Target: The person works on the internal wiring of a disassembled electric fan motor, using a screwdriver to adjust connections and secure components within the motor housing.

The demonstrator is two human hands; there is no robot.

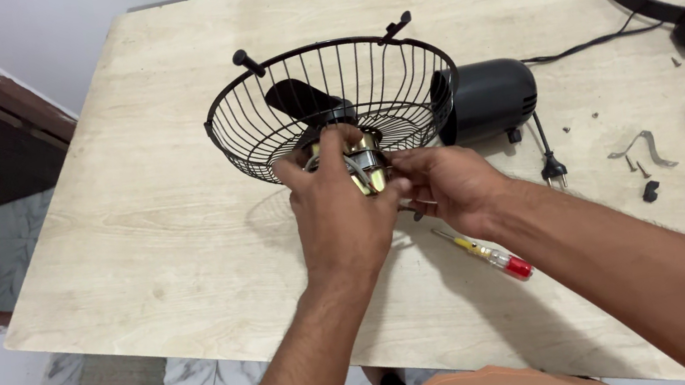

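On the pale wooden desk (pixel 134 207), just before the wire fan guard (pixel 328 103): left hand (pixel 336 212) fingers clasped round the brass-coloured motor (pixel 366 166), right hand (pixel 447 185) fingers pinching its side, best kept steady and level.

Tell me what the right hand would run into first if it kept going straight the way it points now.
The right hand points left and slightly up the picture, and its fingers already sit at the shiny fan motor, so that comes first. Beyond it lies the left hand; depth between them is unclear.
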